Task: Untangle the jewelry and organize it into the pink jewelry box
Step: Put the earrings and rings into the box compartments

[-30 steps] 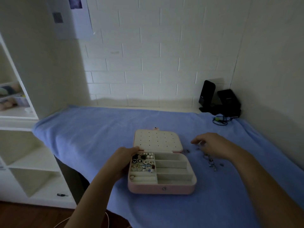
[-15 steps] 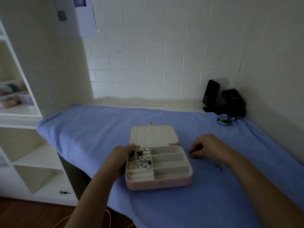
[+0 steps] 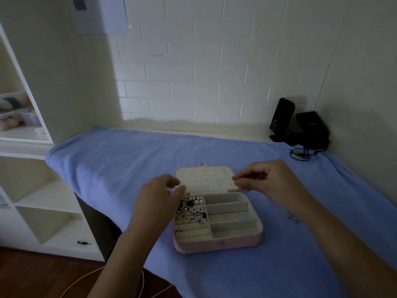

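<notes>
I am pinching a small piece (image 3: 235,178) between the thumb and forefinger of my right hand (image 3: 266,182); it is too tiny to tell what kind of jewelry it is. I am holding it just at the right edge of the open lid (image 3: 204,178), so the lid's rows of holes lie to the left of my fingertips. My left hand (image 3: 158,195) is hovering with curled fingers at the lid's left corner. I cannot tell whether it is gripping anything.

The pink box (image 3: 217,244) is sitting on the blue cloth (image 3: 129,160) with its long side running left to right. Earrings (image 3: 190,209) are filling its left compartments. A few loose pieces (image 3: 293,218) are lying on the cloth to the right, nearer my right arm. The black devices (image 3: 309,127) in the corner are carrying a faint mark, too small to read.
</notes>
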Demonstrator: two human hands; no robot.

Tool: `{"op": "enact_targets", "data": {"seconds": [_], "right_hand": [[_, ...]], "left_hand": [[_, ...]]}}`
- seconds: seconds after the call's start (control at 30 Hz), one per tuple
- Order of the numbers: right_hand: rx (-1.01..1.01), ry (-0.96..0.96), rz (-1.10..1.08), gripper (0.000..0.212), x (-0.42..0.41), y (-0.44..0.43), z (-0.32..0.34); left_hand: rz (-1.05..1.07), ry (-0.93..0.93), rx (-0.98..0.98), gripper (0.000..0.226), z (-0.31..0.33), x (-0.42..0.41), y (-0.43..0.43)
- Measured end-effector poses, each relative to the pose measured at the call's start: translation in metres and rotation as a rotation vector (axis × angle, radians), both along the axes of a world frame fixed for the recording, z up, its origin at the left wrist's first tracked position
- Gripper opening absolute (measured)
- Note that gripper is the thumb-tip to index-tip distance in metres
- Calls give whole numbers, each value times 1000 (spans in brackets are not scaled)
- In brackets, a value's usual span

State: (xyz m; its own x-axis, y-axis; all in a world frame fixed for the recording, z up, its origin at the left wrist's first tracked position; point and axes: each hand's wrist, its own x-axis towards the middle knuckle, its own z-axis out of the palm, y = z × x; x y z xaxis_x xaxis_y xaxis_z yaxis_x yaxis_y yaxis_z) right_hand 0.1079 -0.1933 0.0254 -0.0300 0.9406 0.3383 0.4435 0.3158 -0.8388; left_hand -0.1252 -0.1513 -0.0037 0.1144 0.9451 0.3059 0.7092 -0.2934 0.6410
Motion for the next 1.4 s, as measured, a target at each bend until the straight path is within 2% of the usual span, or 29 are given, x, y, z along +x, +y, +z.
{"op": "enact_targets", "data": {"seconds": [0.1, 0.17, 0.27, 0.6, 0.67, 0.77, 0.87, 1.07, 1.27, 1.4], "right_hand": [[17, 136, 89, 14, -21, -10, 5], [6, 173, 106, 13, -27, -14, 7], [-4, 191, 111, 10, -32, -17, 6], [138, -14, 11, 19, -40, -23, 0], [141, 37, 37, 16, -40, -24, 1], [103, 202, 91, 16, -41, -25, 5], [75, 295, 145, 17, -42, -25, 7], [34, 348, 199, 14, -41, -27, 12], [140, 153, 135, 15, -41, -28, 7], [278, -86, 68, 19, -42, -27, 2]], "left_hand": [[-306, -327, -81, 6, 21, 11, -18], [-404, -412, -100, 7, 28, 20, -27], [-443, -493, -82, 6, 27, 28, -33], [-370, -475, -41, 6, 22, 24, -33], [-383, -572, -134, 7, 22, 22, -31], [-421, -726, -277, 22, 23, 19, -32], [-474, -776, -345, 26, 24, 19, -34], [-507, -779, -373, 29, 22, 22, -34], [-450, -812, -184, 18, 24, 21, -38], [-413, -682, -118, 17, 28, 19, -41]]}}
